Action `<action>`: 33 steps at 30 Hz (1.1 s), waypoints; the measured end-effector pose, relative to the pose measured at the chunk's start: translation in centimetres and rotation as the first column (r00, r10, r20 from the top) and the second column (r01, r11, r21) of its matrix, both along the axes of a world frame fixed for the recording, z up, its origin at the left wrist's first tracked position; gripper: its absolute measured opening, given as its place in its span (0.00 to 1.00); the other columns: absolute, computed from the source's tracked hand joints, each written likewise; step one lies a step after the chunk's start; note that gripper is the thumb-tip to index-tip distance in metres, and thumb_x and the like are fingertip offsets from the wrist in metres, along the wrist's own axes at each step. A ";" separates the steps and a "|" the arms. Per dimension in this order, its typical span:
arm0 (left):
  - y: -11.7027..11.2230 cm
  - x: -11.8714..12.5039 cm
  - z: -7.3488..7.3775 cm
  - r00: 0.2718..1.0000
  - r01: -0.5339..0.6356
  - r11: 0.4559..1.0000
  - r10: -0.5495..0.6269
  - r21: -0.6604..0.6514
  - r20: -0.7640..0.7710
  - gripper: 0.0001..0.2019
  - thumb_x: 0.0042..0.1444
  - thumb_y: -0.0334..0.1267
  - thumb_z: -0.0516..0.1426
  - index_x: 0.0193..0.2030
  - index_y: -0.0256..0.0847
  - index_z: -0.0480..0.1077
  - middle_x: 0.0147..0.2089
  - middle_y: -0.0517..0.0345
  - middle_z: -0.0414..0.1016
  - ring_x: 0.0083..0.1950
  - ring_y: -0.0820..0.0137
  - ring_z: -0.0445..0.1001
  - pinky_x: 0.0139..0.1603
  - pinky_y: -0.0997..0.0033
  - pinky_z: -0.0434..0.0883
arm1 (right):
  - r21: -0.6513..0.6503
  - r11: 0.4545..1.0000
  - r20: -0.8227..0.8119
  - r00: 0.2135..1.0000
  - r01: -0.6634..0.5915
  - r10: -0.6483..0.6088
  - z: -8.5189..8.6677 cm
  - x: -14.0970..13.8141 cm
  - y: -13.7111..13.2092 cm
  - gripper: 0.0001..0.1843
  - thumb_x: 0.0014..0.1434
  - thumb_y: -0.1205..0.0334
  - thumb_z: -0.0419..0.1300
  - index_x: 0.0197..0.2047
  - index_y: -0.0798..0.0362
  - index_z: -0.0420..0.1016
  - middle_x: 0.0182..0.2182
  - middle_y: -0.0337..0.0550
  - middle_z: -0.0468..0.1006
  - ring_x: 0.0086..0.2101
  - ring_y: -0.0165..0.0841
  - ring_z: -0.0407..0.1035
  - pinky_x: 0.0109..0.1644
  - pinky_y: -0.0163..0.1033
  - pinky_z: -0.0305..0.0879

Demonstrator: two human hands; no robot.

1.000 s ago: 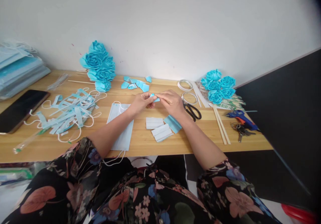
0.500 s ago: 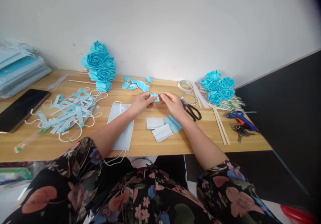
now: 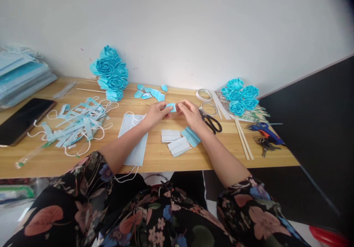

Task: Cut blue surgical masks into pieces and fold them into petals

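Observation:
A small folded blue piece of mask fabric is pinched between my left hand and my right hand, just above the wooden table. Both hands have their fingers closed on it. Below the hands lie two white folded strips and a blue folded strip. A whole face mask lies under my left forearm. Several small folded blue pieces lie beyond the hands.
Black scissors and two tape rolls sit right of my right hand. Blue fabric roses stand at the back left and right. Cut mask strips, a phone, a mask stack, sticks, a glue gun.
My right hand has drawn back a little from the blue piece, its fingers now at the piece's right edge. The left hand keeps its pinch.

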State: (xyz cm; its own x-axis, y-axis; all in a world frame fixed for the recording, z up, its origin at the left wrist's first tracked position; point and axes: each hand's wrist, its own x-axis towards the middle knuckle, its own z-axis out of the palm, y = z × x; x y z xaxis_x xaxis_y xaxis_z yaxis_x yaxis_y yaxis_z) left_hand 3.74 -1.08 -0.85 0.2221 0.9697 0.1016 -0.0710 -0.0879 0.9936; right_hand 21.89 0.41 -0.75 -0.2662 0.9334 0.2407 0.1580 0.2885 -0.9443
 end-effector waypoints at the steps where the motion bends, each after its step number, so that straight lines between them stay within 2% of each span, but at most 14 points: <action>1: 0.0 0.0 0.0 1.000 0.001 1.000 -0.001 0.001 -0.003 0.19 0.52 0.52 0.65 0.30 0.38 0.68 0.23 0.61 0.72 0.23 0.77 0.69 0.28 0.76 0.67 | 0.002 1.000 0.008 1.000 0.000 0.000 0.0 0.0 0.0 0.17 0.62 0.44 0.59 0.34 0.50 0.71 0.31 0.38 0.75 0.34 0.31 0.70 0.38 0.35 0.70; 9: 0.0 0.1 0.0 0.999 0.008 1.000 -0.009 -0.030 -0.035 0.22 0.49 0.55 0.67 0.29 0.37 0.68 0.22 0.61 0.72 0.23 0.77 0.68 0.28 0.76 0.66 | 0.051 0.999 0.103 0.994 0.019 -0.024 0.0 -0.1 -0.1 0.12 0.58 0.51 0.63 0.34 0.52 0.74 0.30 0.36 0.75 0.32 0.29 0.68 0.37 0.34 0.64; 25: 0.1 0.1 -0.2 0.999 0.000 1.000 -0.001 -0.028 -0.047 0.22 0.50 0.55 0.66 0.28 0.38 0.67 0.21 0.61 0.71 0.23 0.77 0.68 0.27 0.76 0.66 | 0.081 0.995 0.121 0.991 0.054 -0.064 0.1 -0.1 -0.1 0.11 0.58 0.53 0.63 0.33 0.52 0.74 0.28 0.36 0.74 0.30 0.29 0.67 0.36 0.35 0.63; 29: 0.1 0.1 -0.2 0.999 -0.018 1.000 0.017 -0.026 -0.032 0.22 0.49 0.55 0.67 0.28 0.38 0.67 0.21 0.62 0.71 0.23 0.77 0.68 0.28 0.76 0.67 | 0.026 0.999 0.040 0.999 0.036 -0.037 0.0 -0.1 -0.1 0.14 0.58 0.49 0.63 0.35 0.52 0.75 0.30 0.37 0.75 0.32 0.30 0.69 0.38 0.36 0.68; 33: 0.1 0.1 -0.1 1.000 -0.014 1.000 0.014 -0.011 -0.011 0.20 0.49 0.54 0.66 0.29 0.37 0.69 0.22 0.62 0.72 0.23 0.77 0.68 0.28 0.76 0.67 | -0.088 0.996 -0.073 0.997 0.001 -0.008 0.2 -0.1 -0.2 0.19 0.59 0.46 0.62 0.46 0.50 0.76 0.33 0.38 0.76 0.35 0.31 0.71 0.38 0.36 0.70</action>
